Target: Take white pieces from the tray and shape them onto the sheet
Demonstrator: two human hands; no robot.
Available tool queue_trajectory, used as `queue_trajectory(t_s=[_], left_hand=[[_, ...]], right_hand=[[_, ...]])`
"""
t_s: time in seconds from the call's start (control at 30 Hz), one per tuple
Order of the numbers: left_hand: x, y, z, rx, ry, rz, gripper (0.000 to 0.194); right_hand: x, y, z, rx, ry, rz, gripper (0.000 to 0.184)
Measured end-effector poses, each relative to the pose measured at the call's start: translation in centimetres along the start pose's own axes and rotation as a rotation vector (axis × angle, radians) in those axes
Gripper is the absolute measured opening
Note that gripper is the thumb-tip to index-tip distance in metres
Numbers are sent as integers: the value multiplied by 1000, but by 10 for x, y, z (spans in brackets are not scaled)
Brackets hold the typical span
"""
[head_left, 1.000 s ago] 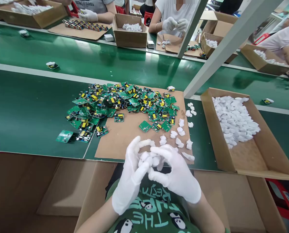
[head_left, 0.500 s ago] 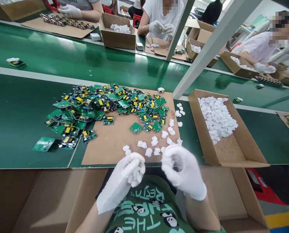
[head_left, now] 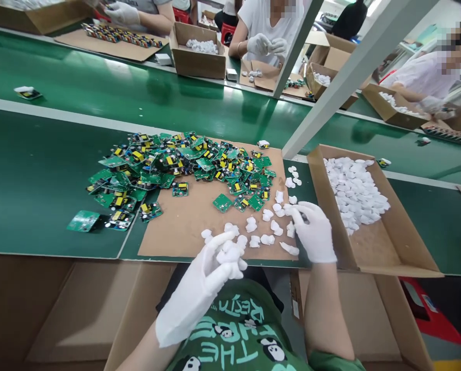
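Both my hands wear white gloves. My left hand (head_left: 211,273) is curled near my chest around several small white plastic pieces (head_left: 232,255). My right hand (head_left: 313,232) is stretched forward over the brown cardboard sheet's (head_left: 192,216) right edge, its fingertips pinched on a white plastic piece (head_left: 288,208) among the loose white pieces (head_left: 267,219) scattered there. A heap of green circuit boards (head_left: 176,165) with yellow parts covers the sheet's far half and spills onto the green belt.
A cardboard box (head_left: 393,247) holding several white pieces (head_left: 354,188) stands right of my hand. A slanted grey post (head_left: 331,72) rises behind it. Across the green conveyor (head_left: 137,98), other people in white gloves work at cardboard boxes. Flattened cardboard lies below the table edge.
My hands have parted. The right hand went forward and right to the scattered white pieces; the left hand stayed near my chest with its pieces. The camera view shifted slightly.
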State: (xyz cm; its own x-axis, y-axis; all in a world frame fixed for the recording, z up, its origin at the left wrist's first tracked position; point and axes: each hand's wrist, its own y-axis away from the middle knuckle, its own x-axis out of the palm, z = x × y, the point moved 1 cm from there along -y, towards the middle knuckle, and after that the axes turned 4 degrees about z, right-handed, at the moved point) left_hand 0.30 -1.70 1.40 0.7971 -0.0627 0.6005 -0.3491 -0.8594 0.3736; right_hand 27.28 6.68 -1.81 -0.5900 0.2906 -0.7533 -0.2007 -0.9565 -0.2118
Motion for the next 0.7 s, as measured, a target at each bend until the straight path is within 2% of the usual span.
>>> queue_trajectory(t_s=[0.07, 0.1, 0.13, 0.23, 0.3, 0.37, 0.43, 0.53, 0.63, 0.7], left_hand=[[3, -3, 2, 70, -52, -14, 52], [5, -4, 3, 105, -56, -12, 52], [6, -6, 4, 127, -63, -3, 49], [8, -8, 6, 178, -204, 20, 35], [7, -7, 6, 215, -370, -13, 26], [5, -6, 7, 229, -436, -56, 22], [1, -4, 9, 222, -401, -90, 23], [-2, -2, 11, 257, -391, -171, 22], [-2, -2, 10, 277, -400, -222, 19], [0, -3, 8, 263, -327, -217, 19]], right_hand=[[-10, 17, 22, -18, -47, -16, 27], [-13, 26, 34, -39, -114, 19, 29], [-15, 35, 47, -86, -202, 108, 31], [-9, 59, 80, -330, -437, 487, 42], [-1, 66, 91, -416, -516, 593, 43], [7, 68, 95, -344, -592, 617, 28], [12, 69, 96, -206, -723, 670, 18], [18, 72, 100, -75, -926, 744, 28], [23, 76, 107, 45, -1059, 733, 33], [26, 77, 109, 140, -1109, 707, 34]])
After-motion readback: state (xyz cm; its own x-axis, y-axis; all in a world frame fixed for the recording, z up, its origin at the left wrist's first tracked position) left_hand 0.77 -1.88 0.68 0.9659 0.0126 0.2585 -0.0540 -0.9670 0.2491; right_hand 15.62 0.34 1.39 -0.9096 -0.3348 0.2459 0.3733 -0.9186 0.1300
